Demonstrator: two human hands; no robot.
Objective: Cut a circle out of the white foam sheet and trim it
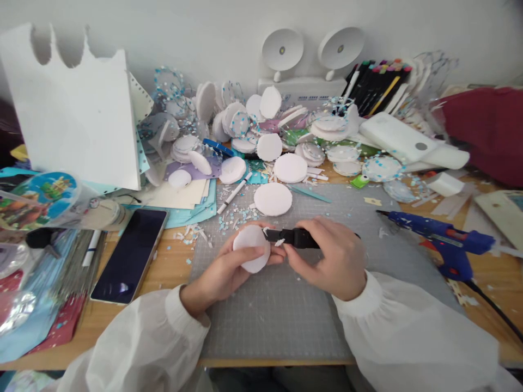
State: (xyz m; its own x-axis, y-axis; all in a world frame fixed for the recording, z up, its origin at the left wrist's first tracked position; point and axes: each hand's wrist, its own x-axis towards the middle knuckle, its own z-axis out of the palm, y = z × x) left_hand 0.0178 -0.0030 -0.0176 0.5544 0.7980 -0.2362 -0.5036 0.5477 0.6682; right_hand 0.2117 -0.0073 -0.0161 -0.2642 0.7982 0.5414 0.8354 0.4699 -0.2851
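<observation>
My left hand (229, 267) grips a round white foam disc (251, 251), thumb across its face and fingers behind it. In my right hand (333, 253) is a black-handled utility knife (300, 238), its blade pointing left and meeting the disc's right edge. White shavings cling near the blade. Both hands are over a grey cutting mat (269, 321). Just beyond them lies a loose white oval disc (273, 199), with another white disc (290, 167) behind it. A white marker (235, 193) rests to the left of these, among small scraps.
Discs with blue-beaded wire (239, 122) crowd the back. At right lies a blue glue gun (445, 234), its cord trailing toward the front. A phone (129, 256) lies left, near a plastic tub (44, 198) and a tall white foam sheet (77, 114). A twin-head lamp (302, 87) stands behind.
</observation>
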